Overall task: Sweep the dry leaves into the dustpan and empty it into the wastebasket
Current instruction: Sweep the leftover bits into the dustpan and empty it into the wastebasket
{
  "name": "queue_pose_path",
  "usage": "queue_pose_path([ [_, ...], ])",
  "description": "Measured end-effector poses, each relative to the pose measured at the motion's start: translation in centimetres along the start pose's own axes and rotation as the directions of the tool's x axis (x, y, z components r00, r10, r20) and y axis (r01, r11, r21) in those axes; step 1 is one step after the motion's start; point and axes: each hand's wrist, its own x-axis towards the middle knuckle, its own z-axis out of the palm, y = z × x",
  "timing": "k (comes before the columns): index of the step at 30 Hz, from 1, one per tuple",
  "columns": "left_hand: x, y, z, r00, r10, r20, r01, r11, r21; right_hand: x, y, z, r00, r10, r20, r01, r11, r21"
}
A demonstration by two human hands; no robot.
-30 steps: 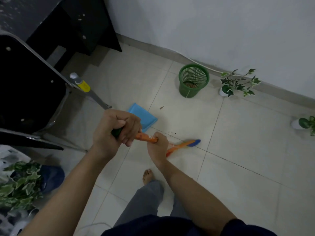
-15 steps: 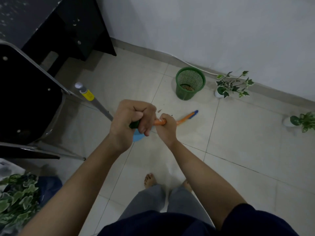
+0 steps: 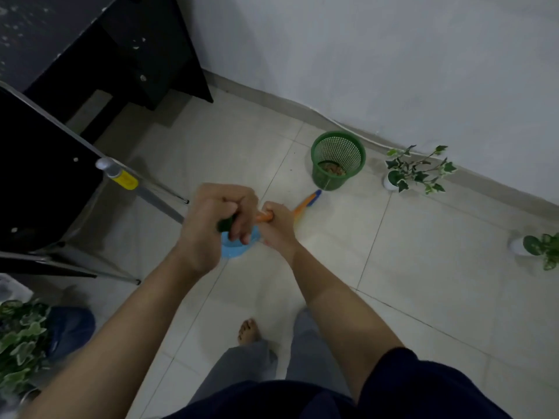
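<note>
- Both hands grip the broom [image 3: 304,204]: the left hand [image 3: 216,220] curls round its dark green end, and the right hand [image 3: 276,226] closes on the orange shaft just ahead.
- Beneath the left hand lies the blue dustpan [image 3: 234,252], mostly hidden.
- Beyond the right hand, the broom's blue tip stops near the green wastebasket [image 3: 338,160], which holds brown leaves.

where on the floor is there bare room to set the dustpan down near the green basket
Bare tile lies left of the wastebasket, up to the black cabinet. More lies at right, bordered by the wastebasket, the two potted plants and the right forearm. Crowded: the left side, with chair, pole and leafy plant.
</note>
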Motion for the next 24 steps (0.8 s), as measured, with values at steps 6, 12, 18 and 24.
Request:
queue_pose_path([
  [6,4.3,1.5,3.8,0.997,0.037,-0.071,-0.047,0.987,-0.15,-0.3,1.6,-8.2,0.989,-0.093,0.116,0.12,0.96,-0.252],
  [12,8.4,-2.4,11.0,0.995,-0.076,-0.064,0.063,0.981,-0.185,2.9,7.5,-17.5,0.98,0.034,0.197,0.05,0.912,-0.407],
  [18,7.7,-6.1,13.1,0.94,-0.226,-0.257,0.166,0.958,-0.234,6.5,9.6,-19.0,0.9,-0.062,0.432,0.28,0.841,-0.463],
  [24,5.6,-4.4,8.7,0.875,-0.189,-0.446,0.136,0.979,-0.149,5.9,7.0,-10.0,0.838,-0.065,0.542,0.347,0.83,-0.437],
])
